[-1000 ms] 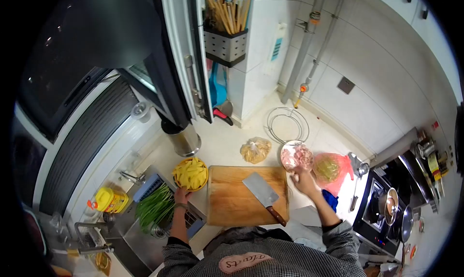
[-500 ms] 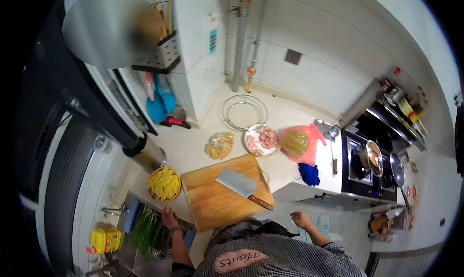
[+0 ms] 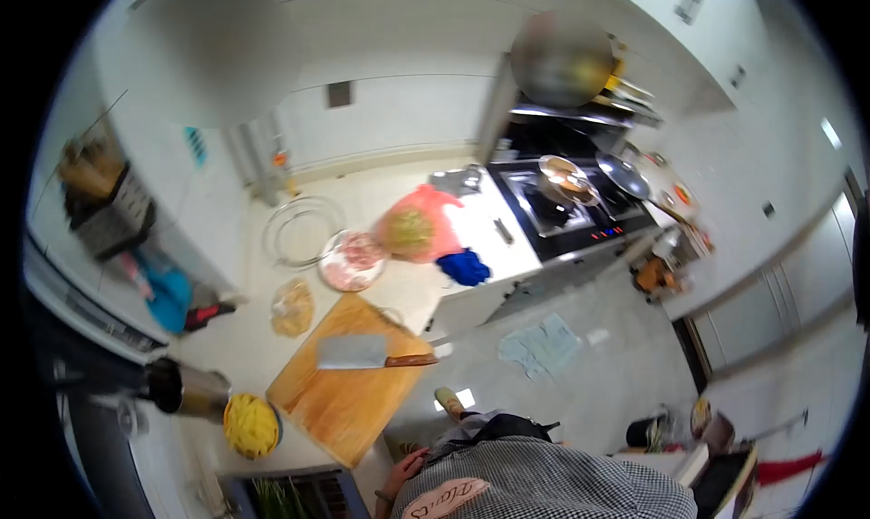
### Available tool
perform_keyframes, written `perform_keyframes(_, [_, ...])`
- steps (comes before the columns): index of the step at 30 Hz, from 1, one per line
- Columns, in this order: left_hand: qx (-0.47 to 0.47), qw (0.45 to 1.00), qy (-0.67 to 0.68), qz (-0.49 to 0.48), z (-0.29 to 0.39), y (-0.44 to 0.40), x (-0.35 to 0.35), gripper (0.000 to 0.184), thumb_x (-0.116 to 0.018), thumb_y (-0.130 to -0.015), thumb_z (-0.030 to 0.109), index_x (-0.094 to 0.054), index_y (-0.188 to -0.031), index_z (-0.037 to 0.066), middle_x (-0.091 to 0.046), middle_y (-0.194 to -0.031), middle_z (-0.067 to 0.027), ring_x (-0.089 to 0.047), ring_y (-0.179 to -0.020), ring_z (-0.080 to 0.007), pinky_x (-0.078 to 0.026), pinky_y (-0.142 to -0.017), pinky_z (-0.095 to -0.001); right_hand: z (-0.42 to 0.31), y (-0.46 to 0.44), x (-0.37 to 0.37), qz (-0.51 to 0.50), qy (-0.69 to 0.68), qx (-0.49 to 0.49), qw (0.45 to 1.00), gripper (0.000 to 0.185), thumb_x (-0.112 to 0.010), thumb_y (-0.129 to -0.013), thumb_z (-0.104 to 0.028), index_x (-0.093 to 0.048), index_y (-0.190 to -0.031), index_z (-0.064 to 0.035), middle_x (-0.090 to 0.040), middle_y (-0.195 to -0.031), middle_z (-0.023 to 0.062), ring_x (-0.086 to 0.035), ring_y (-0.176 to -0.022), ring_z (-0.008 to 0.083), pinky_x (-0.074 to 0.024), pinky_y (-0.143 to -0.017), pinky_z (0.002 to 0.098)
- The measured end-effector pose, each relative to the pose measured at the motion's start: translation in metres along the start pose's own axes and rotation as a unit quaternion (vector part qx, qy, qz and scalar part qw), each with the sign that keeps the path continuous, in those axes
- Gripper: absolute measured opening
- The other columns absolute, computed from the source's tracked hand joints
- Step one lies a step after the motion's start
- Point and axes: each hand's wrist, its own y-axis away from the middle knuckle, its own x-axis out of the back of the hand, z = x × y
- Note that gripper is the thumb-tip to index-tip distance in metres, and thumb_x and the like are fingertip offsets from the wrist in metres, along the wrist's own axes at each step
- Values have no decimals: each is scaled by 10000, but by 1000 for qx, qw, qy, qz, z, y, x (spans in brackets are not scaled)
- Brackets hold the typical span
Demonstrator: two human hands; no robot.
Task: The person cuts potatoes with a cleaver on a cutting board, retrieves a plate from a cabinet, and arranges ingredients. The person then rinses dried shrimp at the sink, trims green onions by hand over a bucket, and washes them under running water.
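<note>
"Whether anything is pinched by the left hand (image 3: 407,470) cannot be told; its fingers are seen loosely bent beside the checked garment (image 3: 535,474), and the right hand is not shown."

"What is found nearest that hand, apart from the garment?"

"The cutting board (image 3: 331,406). With its middle taken as the clock's centre, the hand is placed at five o'clock. The cleaver (image 3: 352,351) is laid flat on the board, blade toward nine, handle toward three and brought right to the edge."

"So what could go wrong?"

"The handle could be caught by a passing hip, and the cleaver knocked off toward the foot (image 3: 449,402), which is seen between three and four."

"Is underfoot to be trusted?"

"Not wholly. Near three, a pale blue sheet (image 3: 539,345) is spread on the floor (image 3: 603,374); if it were stepped on, footing could be lost."

"And the stove (image 3: 555,243)?"

"Panel lights are lit there, between one and two. Whether the pan (image 3: 567,180) is being heated cannot be told; if so, its contents could be scorched through inattention."
</note>
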Motion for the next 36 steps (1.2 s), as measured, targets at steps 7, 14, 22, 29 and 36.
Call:
perform_keyframes(7, [131,969,-189,-91,-68,-59,-23,270,-553,-892,203,-569,-1077,6,-631,-903,-105,-606,-864,-196,-479,-753,-332,-62,38,35,13,-254,-56,965,358,-536,-863,-289,-635,-1132,-75,-665,-1018,85,-617,-909,201,-471,-824,323])
perform_keyframes(14, [178,896,-399,-84,-158,-132,-37,300,-530,-901,273,-575,-1020,1,-626,-844,-145,-612,-816,-233,-477,-712,-366,45,-45,37,-27,-383,48,922,407,-541,-895,-347,-611,-1131,-22,-645,-1030,75,-588,-965,179,-435,-887,307])
perform_keyframes(22, [-6,848,-528,-40,-241,-219,-63,415,-470,-915,394,-571,-899,-8,-598,-728,-235,-614,-716,-337,-460,-629,-448,109,-57,104,-46,-443,66,893,408,-543,-899,-357,-615,-1114,-18,-646,-1007,72,-588,-957,178,-437,-878,303])
perform_keyframes(29, [-46,785,-617,23,-74,-271,-269,415,-375,-940,363,-557,-859,-2,-590,-784,-280,-551,-776,-486,-421,-648,-552,162,-38,120,-59,-513,73,853,410,-544,-902,-365,-619,-1099,-14,-647,-987,69,-587,-950,177,-439,-871,299])
perform_keyframes(36, [-77,785,-613,29,-65,-402,-370,460,-404,-936,383,-571,-920,-45,-597,-818,-288,-571,-805,-448,-434,-722,-516,246,-70,156,128,-519,7,845,422,-568,-892,-390,-618,-1053,-3,-640,-889,64,-600,-824,159,-467,-744,275])
